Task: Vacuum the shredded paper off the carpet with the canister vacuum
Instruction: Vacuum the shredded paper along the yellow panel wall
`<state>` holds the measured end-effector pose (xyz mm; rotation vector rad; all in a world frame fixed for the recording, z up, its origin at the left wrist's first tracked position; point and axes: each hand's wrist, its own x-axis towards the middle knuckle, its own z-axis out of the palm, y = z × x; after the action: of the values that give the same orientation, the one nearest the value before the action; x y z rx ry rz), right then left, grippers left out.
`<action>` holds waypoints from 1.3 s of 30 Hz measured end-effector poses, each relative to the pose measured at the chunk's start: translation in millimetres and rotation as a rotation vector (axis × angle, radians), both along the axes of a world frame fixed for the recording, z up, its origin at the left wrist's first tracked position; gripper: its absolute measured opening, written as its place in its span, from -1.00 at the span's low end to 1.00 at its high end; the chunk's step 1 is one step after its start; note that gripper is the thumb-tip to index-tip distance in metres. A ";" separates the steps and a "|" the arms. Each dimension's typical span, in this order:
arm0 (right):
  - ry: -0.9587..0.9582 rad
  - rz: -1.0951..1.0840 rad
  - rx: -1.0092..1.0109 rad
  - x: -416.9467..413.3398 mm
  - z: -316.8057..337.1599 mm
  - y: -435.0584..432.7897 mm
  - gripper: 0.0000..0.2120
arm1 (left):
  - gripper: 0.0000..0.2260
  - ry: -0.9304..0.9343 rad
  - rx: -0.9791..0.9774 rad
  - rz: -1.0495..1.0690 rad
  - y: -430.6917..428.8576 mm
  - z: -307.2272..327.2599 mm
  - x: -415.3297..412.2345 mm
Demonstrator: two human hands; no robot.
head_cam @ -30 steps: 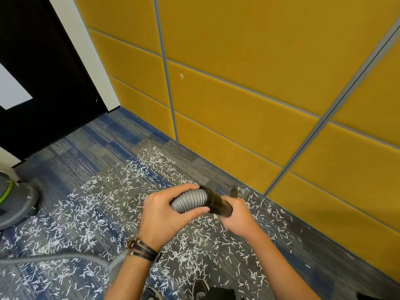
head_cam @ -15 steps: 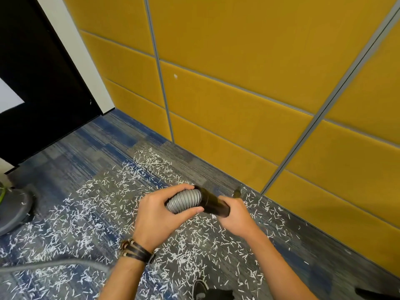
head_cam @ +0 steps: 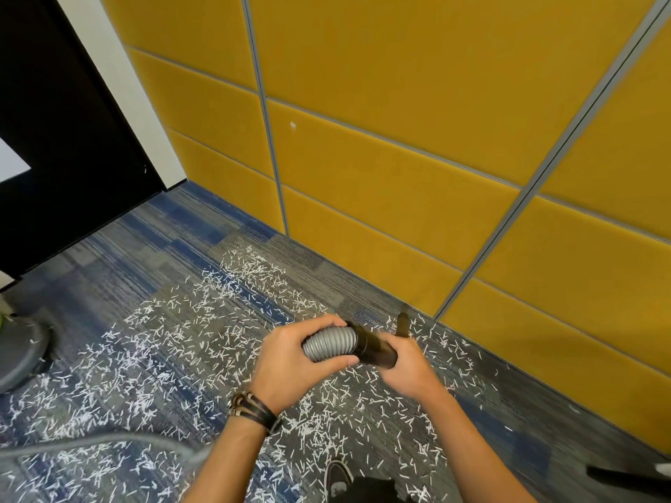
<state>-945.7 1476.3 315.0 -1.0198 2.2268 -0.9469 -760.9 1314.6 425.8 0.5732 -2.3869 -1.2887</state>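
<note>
Grey hose (head_cam: 328, 344) near yellow wall (head_cam: 399, 197), open carpet (head_cam: 120, 270) leftward

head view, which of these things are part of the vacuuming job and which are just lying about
Job: grey ribbed vacuum hose in the left hand; black plastic hose cuff in the right hand; white shredded paper; blue-grey striped carpet; grey round base, possibly the canister.
Lying about: yellow padded wall panels; black door; black canvas shoe; dark leather wristbands.
</note>
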 end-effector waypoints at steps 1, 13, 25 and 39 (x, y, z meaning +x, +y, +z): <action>-0.001 -0.005 0.007 3.3 -0.7 1.2 -0.84 | -0.49 0.000 -0.009 -0.006 0.2 -1.9 2.7; 0.006 0.050 -0.067 43.1 0.9 -18.1 -0.85 | -0.52 0.026 -0.099 0.056 -10.7 13.0 45.4; -0.038 0.088 -0.094 76.2 12.7 -25.1 -0.89 | -0.51 0.076 -0.092 0.115 -9.5 24.1 77.9; -0.069 0.110 -0.097 98.6 30.9 -31.8 -0.87 | -0.57 0.157 -0.130 0.116 -5.2 43.5 100.9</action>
<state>-847.1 1444.5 345.9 -1.1232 2.0632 -1.0344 -660.0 1309.4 469.3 0.5428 -2.2539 -1.0793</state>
